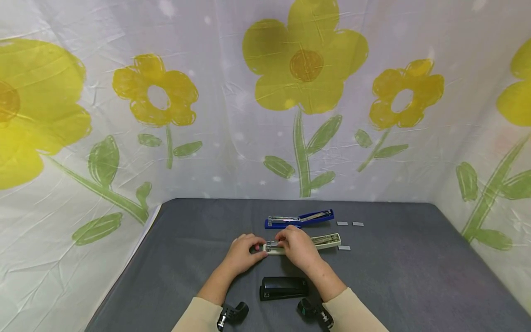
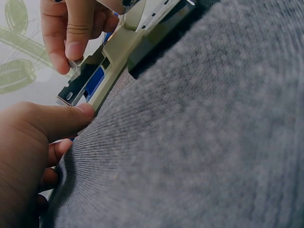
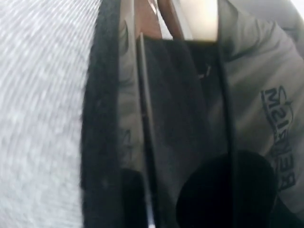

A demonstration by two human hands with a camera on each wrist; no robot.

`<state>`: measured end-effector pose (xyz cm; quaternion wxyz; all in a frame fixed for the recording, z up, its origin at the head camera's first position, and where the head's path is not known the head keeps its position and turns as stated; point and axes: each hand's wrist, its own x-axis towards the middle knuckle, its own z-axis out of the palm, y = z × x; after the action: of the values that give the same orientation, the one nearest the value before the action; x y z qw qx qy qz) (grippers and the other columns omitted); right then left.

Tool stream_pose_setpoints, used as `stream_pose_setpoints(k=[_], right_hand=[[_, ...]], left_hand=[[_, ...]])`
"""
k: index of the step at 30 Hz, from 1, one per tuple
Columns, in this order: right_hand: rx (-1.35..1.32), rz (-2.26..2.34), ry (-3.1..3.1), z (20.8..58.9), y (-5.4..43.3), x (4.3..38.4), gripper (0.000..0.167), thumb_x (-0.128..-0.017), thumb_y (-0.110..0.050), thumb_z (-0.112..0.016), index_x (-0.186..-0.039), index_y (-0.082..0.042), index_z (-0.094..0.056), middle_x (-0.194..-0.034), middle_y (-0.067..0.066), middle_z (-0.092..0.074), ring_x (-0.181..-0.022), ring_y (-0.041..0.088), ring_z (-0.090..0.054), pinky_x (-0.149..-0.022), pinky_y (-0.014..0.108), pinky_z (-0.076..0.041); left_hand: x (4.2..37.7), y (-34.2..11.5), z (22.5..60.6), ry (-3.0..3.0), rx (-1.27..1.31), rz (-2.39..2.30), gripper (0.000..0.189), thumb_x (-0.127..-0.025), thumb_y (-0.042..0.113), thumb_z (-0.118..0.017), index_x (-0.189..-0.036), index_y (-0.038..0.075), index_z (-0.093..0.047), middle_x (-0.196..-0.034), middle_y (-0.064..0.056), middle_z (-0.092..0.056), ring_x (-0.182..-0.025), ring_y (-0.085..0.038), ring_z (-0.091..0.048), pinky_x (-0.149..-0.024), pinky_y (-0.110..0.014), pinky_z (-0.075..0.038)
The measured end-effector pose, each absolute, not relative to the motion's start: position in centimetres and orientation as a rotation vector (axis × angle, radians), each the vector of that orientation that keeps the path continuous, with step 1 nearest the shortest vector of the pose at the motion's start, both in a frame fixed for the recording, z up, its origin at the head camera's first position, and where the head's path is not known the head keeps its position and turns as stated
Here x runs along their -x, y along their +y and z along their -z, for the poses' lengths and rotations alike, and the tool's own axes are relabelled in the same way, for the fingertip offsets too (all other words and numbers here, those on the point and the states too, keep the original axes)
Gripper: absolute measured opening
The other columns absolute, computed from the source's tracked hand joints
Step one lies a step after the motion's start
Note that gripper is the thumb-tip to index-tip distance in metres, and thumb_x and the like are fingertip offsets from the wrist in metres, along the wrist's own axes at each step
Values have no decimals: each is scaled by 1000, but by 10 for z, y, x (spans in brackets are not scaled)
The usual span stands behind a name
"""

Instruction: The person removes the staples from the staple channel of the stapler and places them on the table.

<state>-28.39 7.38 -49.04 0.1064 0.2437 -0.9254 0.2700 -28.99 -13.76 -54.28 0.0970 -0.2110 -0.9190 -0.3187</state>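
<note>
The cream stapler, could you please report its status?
Left hand holding open cream stapler, left end. Right hand over it, pinching small silvery piece. Black stapler nearby, not blocking.

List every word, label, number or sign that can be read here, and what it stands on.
"RE…SM": lettering on the dark surface at right in the right wrist view, read upward; middle letters uncertain, whole word not certain.
Black stapler: small mark, unreadable.
Cream stapler: no readable text.
Blue stapler: no readable text.
</note>
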Motion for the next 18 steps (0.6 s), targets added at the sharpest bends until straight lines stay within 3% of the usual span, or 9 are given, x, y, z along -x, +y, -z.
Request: stream_pose_setpoints(k=[9,18], right_hand=[[-812,-620,-2627,497,76,287,8,-92,-7,-77,-98,-12,-77,-95,0,-66,-82,17,-66,-73,34,-55],[-853,-770,-2536,493,83,289,11,-93,-4,-75,-102,-9,-77,-95,-2,-65,-81,15,-64,-73,34,-54]], left_hand=[[290,-138,544,-2726,616,936,19,-88,29,-83,-103,20,-75,-80,13,-50,-74,-9,-42,-74,-34,-35],[291,-138,544,-2705,634,919,19,-89,30,-82,-101,18,-75,-79,12,-51,-73,-8,-41,-73,-35,-35]])
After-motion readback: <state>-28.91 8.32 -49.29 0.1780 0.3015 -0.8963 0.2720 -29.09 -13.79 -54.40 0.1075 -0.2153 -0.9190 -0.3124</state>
